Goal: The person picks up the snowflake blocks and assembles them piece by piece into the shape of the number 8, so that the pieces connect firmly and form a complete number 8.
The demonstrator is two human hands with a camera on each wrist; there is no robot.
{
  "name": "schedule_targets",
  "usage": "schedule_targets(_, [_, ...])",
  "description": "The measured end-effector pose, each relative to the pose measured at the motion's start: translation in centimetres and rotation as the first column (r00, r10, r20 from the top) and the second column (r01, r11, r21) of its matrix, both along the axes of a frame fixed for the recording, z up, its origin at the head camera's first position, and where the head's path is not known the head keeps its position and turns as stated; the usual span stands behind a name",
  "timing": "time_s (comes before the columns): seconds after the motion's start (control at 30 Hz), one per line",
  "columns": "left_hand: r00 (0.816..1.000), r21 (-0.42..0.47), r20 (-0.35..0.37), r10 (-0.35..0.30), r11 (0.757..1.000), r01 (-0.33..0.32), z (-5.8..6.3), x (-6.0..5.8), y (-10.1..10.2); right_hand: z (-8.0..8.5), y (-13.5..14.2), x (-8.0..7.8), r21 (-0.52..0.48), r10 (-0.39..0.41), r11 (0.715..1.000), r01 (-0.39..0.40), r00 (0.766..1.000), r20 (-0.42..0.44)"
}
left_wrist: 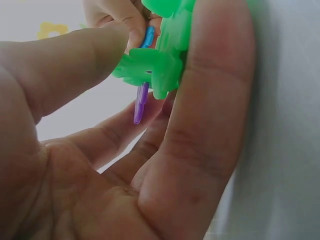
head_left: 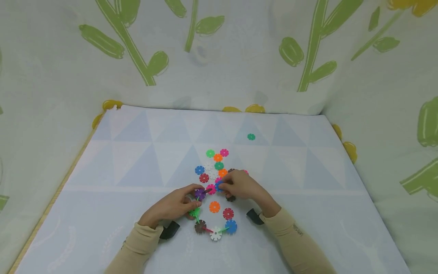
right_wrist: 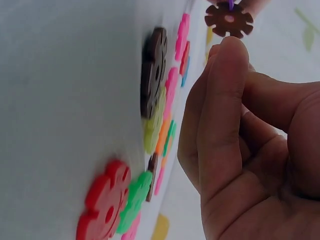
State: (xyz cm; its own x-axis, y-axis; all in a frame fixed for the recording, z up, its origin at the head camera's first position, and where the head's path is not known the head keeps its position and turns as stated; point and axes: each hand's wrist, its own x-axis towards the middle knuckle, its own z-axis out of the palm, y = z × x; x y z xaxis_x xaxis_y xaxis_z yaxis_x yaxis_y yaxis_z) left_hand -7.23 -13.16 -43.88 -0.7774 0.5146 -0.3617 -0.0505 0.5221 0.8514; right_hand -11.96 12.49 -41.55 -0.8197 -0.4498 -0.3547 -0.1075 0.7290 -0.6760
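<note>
My left hand [head_left: 172, 204] grips a chain of notched plastic discs by a green disc [left_wrist: 167, 65], between thumb and fingers. A purple disc [head_left: 200, 194] joins the green one, and a brown disc [right_wrist: 229, 21] is slotted edge-on into the purple. From the green disc the chain curves down through another brown disc [head_left: 200, 227], a white disc [head_left: 215, 234] and a blue disc [head_left: 231, 227], with thin pieces seen edge-on between them. Close to the purple end, my right hand [head_left: 241, 185] pinches a separate blue disc [left_wrist: 148, 36] by its edge.
Inside the chain's curve lie an orange disc [head_left: 215, 207] and a red disc [head_left: 228, 213]. Several loose discs spread beyond the hands, among them a light green disc [head_left: 210, 153]. One teal disc [head_left: 251, 137] lies farther back. Patterned cloth [head_left: 219, 68] hangs behind the table.
</note>
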Motion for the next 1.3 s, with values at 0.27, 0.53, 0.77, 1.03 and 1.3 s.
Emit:
schedule_targets(0.27, [1.0,-0.016,-0.018,-0.004,1.0,0.004,0.2,0.0,0.1,0.0,-0.5,0.3,-0.032,0.039,0.999,-0.039,0.999,0.016])
schedule_targets(0.53, [0.998,-0.053,-0.065,-0.023,0.998,0.02,0.2,0.0,-0.1,0.0,-0.6,0.4,-0.024,0.081,0.996,-0.081,0.997,0.01])
schedule_targets(0.77, [0.997,-0.046,-0.069,-0.037,0.998,0.034,0.3,0.0,-0.1,-0.1,-0.7,0.3,-0.006,0.098,0.995,-0.098,0.995,0.011])
schedule_targets(1.03, [0.996,-0.042,-0.073,-0.041,0.998,0.038,0.2,-0.1,-0.2,-0.4,-1.0,0.5,-0.022,0.11,0.994,-0.11,0.994,0.002])
schedule_targets(1.3, [0.995,-0.012,-0.093,-0.044,0.999,0.043,-0.3,-0.1,0.0,-0.3,-1.1,0.8,-0.012,0.098,0.995,-0.098,0.995,-0.01])
